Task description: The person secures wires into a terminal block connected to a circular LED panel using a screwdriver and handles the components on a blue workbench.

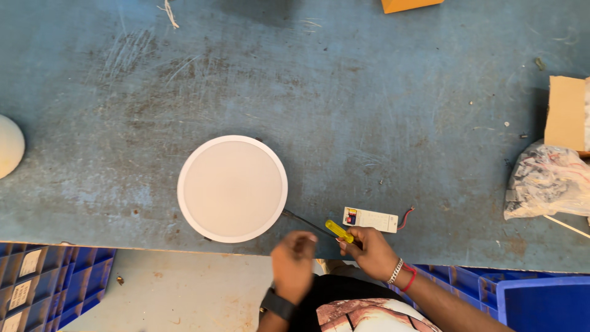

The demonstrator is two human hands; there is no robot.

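Scanning from the left: blue plastic bins (pixel 55 280) with pale label cards sit below the counter's edge, and a white domed shape (pixel 9 146) pokes in at the left margin of the scuffed blue-grey counter (pixel 369 92). Round white flat light panel (pixel 232 189) lies face-up near the front edge; probably light but easily scratched or cracked, best lifted by its rim. Left hand (pixel 293 263), dark watch on wrist, hovers just below the panel, fingers curled loosely, gripping nothing visible. Right hand (pixel 370 251) closes around a yellow-handled screwdriver (pixel 338 231), its dark shaft pointing toward the panel's lower right rim; stiff, handle gives sure grip. Small white rectangular driver box (pixel 370 219), with a coloured label patch and red-black wires, rests just above that hand; light, wires delicate. Far right: crumpled clear plastic bag (pixel 546 180) of parts, tan cardboard box (pixel 566 113) above it, orange corner (pixel 409 5) at top.
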